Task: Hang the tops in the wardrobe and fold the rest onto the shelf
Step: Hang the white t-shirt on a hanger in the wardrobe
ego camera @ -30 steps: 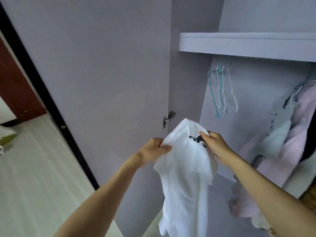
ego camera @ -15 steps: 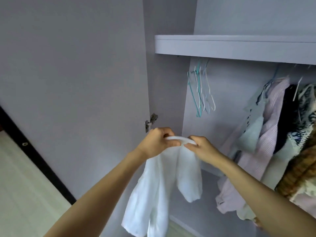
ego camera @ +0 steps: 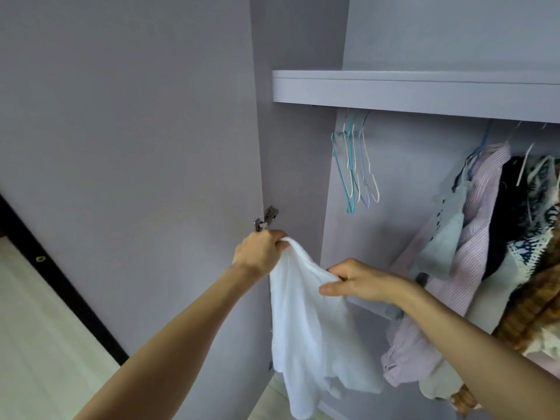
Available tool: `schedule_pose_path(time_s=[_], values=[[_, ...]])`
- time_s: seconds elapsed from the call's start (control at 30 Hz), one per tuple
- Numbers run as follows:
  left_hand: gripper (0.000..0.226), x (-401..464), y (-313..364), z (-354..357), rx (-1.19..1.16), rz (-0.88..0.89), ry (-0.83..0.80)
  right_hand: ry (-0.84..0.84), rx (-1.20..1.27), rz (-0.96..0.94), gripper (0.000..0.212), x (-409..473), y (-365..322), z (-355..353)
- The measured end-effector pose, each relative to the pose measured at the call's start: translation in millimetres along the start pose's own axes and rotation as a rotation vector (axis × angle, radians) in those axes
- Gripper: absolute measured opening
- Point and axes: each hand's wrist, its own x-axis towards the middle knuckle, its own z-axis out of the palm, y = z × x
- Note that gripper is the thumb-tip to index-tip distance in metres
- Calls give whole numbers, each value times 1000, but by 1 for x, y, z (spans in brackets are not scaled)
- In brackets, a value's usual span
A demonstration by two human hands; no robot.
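No writing is readable anywhere. Your left hand (ego camera: 259, 253) has its fingers bunched tight on the white top's (ego camera: 306, 325) upper edge; your right hand (ego camera: 356, 280) pinches that edge at its 4 o'clock, seemingly thumb under cloth. The top hangs before the open wardrobe. Beyond, at 1 o'clock, empty hangers (ego camera: 354, 168) dangle beneath the shelf (ego camera: 409, 92); hung clothes (ego camera: 485, 237) at 3 o'clock.

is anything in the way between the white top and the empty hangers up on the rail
Nothing visible. The white top, held by both the left hand and right hand, hangs below the empty hangers, with open space between.
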Motion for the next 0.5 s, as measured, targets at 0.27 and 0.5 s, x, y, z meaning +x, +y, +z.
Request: schedule_pose_path(time_s=[0.27, 0.5], values=[[32, 8, 18, -5, -858, -215, -268, -15, -57, 6, 24, -5, -3, 0], [14, 17, 34, 8, -262, 173, -172, -105, -106, 111, 26, -5, 21, -9]])
